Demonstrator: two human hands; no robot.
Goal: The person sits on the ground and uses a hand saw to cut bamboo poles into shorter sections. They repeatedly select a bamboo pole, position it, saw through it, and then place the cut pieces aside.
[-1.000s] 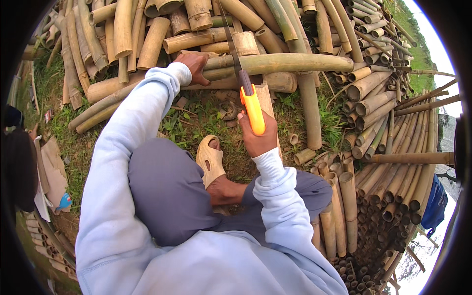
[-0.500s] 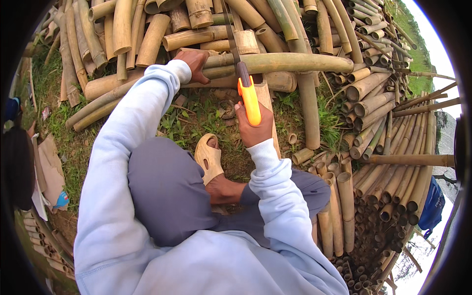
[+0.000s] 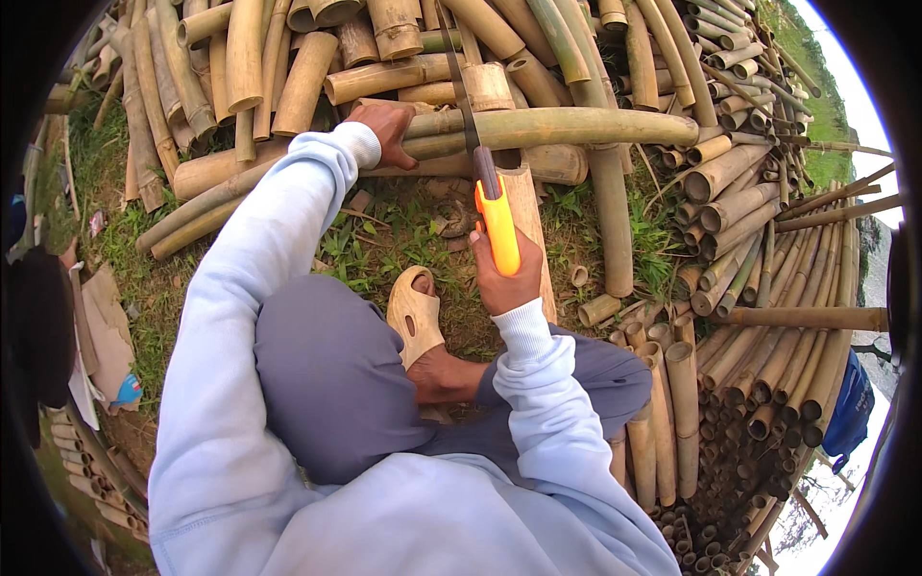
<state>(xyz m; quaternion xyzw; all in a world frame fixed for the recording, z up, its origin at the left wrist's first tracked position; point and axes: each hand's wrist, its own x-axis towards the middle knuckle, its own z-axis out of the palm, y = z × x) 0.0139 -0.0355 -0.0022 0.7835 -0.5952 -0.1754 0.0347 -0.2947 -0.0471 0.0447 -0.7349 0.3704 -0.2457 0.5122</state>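
Left hand: the left hand (image 3: pixel 389 130) rests on top of a long green bamboo pole (image 3: pixel 576 125), near the pole's left end. Its fingers are curled down over the pole and hold it.

Right hand: the right hand (image 3: pixel 504 280) is closed tight around the orange handle of a saw (image 3: pixel 495 211). The fingers wrap all the way around the handle.

Saw: the thin dark blade goes up from the orange handle and crosses the bamboo pole just to the right of the left hand. The blade touches the pole. I cannot tell how deep it is in the pole.

Bamboo pole: it lies sideways, from left to right, across the top of other bamboo pieces. It sits in front of the person's knees.

Bamboo pile: lots of cut bamboo pieces (image 3: pixel 759 240) lie all around, at the top and down the right side. Some are green and some are tan.

Foot: a foot in a tan sandal (image 3: pixel 415 315) rests on the grass (image 3: pixel 375 240), between the two arms and just left of the right hand.

Clothes: the person wears a light blue top with long sleeves (image 3: pixel 279 250) and grey trousers (image 3: pixel 327 374).
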